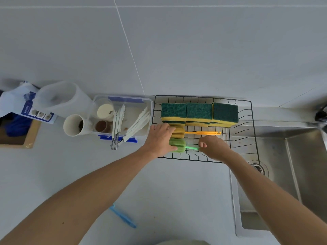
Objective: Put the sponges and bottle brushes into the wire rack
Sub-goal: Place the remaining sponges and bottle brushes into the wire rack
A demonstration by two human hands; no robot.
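Observation:
A black wire rack point(253, 131) sits on the counter beside the sink. Several green-and-yellow sponges point(199, 113) are stacked along its far side. An orange bottle brush point(203, 133) lies in the rack in front of them. A green bottle brush point(178, 147) lies just nearer. My left hand point(160, 138) rests over the foam heads of both brushes, fingers on the green one. My right hand point(213, 147) pinches the green brush's thin handle. A blue brush handle point(123, 217) lies on the counter near me, its head hidden under my left forearm.
A clear plastic box point(150, 106) with cups, tongs and white utensils stands left of the rack. A white cup point(74, 125), a jug point(62, 96) and a bag point(16, 105) are further left. The steel sink point(286, 165) lies to the right.

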